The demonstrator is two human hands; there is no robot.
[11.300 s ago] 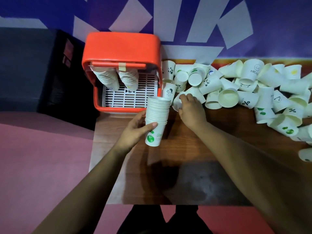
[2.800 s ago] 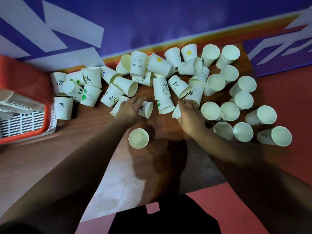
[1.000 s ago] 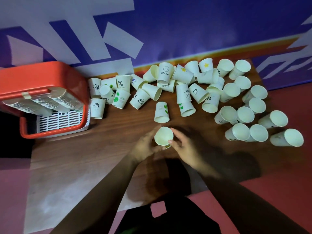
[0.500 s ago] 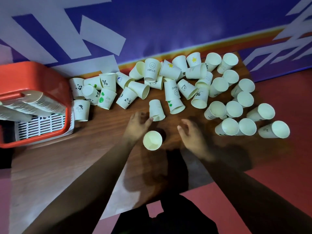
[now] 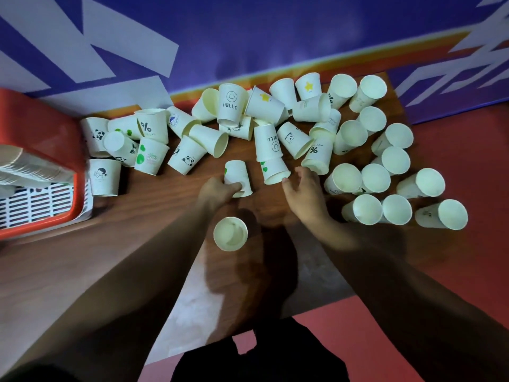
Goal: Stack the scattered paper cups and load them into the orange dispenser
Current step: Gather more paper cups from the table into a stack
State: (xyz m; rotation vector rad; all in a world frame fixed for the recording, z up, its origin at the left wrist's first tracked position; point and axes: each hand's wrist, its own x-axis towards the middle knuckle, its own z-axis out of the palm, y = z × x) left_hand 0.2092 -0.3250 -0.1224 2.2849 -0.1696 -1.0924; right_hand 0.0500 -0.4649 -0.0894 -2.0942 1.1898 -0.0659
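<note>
Many white paper cups (image 5: 300,117) lie scattered across the far half of the wooden table (image 5: 82,260). One cup (image 5: 230,234) stands upright near the middle, mouth up, between my forearms. My left hand (image 5: 219,190) has its fingers around an upside-down cup with a green print (image 5: 237,176). My right hand (image 5: 304,191) is spread with fingers apart, its fingertips right beside another upside-down green-print cup (image 5: 274,170) and holding nothing. The orange dispenser (image 5: 41,150) sits at the left edge, with stacked cups (image 5: 30,172) lying inside it.
A purple wall with white shapes rises behind the table. Several upright cups (image 5: 385,188) crowd the right end, near the table's right edge. A white slotted tray (image 5: 35,202) lies inside the dispenser. Red floor shows to the right and below.
My left hand has reached forward and closed on the upside-down green-print cup. My right hand has moved forward to the cup beside it. The upright cup stays in place.
</note>
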